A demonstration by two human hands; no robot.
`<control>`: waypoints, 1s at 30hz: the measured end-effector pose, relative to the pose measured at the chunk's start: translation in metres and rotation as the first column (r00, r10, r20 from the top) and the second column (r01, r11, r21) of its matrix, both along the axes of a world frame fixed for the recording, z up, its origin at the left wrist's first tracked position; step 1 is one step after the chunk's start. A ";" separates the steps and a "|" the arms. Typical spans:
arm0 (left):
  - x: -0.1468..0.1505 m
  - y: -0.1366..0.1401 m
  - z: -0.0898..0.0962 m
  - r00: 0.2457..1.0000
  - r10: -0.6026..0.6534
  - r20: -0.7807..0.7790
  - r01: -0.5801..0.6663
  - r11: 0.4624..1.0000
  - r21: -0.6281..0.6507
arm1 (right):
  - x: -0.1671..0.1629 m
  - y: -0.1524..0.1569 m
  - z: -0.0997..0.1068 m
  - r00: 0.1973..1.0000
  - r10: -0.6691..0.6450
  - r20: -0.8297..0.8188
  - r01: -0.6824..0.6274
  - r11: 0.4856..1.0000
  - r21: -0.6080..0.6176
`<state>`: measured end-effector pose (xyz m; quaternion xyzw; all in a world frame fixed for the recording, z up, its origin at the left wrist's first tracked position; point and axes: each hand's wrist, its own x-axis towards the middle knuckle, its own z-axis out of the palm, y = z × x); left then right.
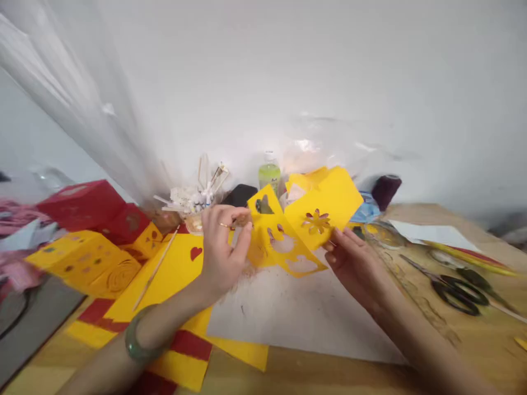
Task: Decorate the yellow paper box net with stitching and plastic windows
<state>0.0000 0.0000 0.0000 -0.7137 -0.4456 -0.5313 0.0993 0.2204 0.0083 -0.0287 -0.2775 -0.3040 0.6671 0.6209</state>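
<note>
A yellow paper with cut-out shapes [290, 241] is held up above the table between my hands. Rabbit-like and cloud-like holes show in it, and a flower-shaped hole opens in its right-hand panel [341, 200]. My left hand [222, 247], a green bangle on its wrist, is closed in a pinch at the paper's left edge. On the opposite side my right hand [354, 263] grips the lower edge by the flower hole, thumb and fingers together. Whether the panels are one folded piece or separate sheets, I cannot tell. A white sheet [296, 318] lies below.
Yellow sheets [173, 269] and a thin stick [156, 269] lie to the left, beside yellow paper boxes [86, 258] and red ones [86, 206]. Behind stand a green bottle [269, 174] and a container of cotton swabs [197, 197]. Black-handled scissors [457, 293] rest at right.
</note>
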 end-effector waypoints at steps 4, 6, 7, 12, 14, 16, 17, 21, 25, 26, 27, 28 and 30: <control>0.017 -0.010 -0.016 0.974 -0.070 0.217 0.091 0.992 -0.088 | 0.001 -0.006 0.007 0.999 0.037 -0.020 -0.037 0.999 0.008; 0.026 -0.014 -0.025 0.922 -0.125 0.366 0.208 0.958 -0.196 | 0.001 -0.007 0.009 0.997 0.067 -0.023 -0.067 0.998 -0.002; 0.031 -0.016 -0.028 0.888 -0.131 0.441 0.267 0.927 -0.263 | 0.001 -0.008 0.008 0.996 0.084 -0.020 -0.085 0.996 -0.008; 0.045 -0.019 -0.037 0.545 -0.260 0.797 0.750 0.577 -0.324 | -0.008 -0.010 -0.004 0.975 0.211 0.063 -0.208 0.977 -0.055; 0.047 -0.019 -0.037 0.408 -0.297 0.863 0.860 0.442 -0.254 | -0.014 -0.012 -0.011 0.953 0.273 0.134 -0.264 0.961 -0.080; 0.047 -0.019 -0.035 0.321 -0.260 0.911 0.910 0.353 -0.220 | -0.019 -0.014 -0.016 0.923 0.314 0.223 -0.298 0.949 -0.105; 0.047 -0.018 -0.034 0.292 -0.222 0.930 0.920 0.333 -0.209 | -0.021 -0.015 -0.017 0.908 0.319 0.272 -0.299 0.948 -0.113; 0.044 -0.015 -0.028 0.235 -0.075 0.969 0.896 0.403 -0.186 | -0.020 -0.013 -0.020 0.865 0.153 0.477 -0.140 0.988 -0.062; 0.040 -0.010 -0.024 0.190 -0.013 0.982 0.889 0.426 -0.167 | -0.008 -0.005 -0.018 0.754 -0.302 0.583 0.243 0.953 0.180; 0.039 -0.009 -0.024 0.179 -0.009 0.984 0.897 0.413 -0.160 | -0.005 -0.004 -0.017 0.691 -0.428 0.582 0.327 0.904 0.276; 0.038 -0.008 -0.025 0.168 -0.004 0.986 0.906 0.394 -0.153 | -0.001 -0.002 -0.015 0.611 -0.545 0.573 0.382 0.838 0.390; 0.037 -0.007 -0.026 0.158 0.004 0.987 0.918 0.368 -0.148 | 0.001 -0.001 -0.014 0.527 -0.643 0.555 0.401 0.765 0.505; 0.037 -0.006 -0.031 0.139 0.020 0.990 0.941 0.309 -0.138 | 0.005 -0.001 -0.010 0.392 -0.762 0.516 0.343 0.641 0.686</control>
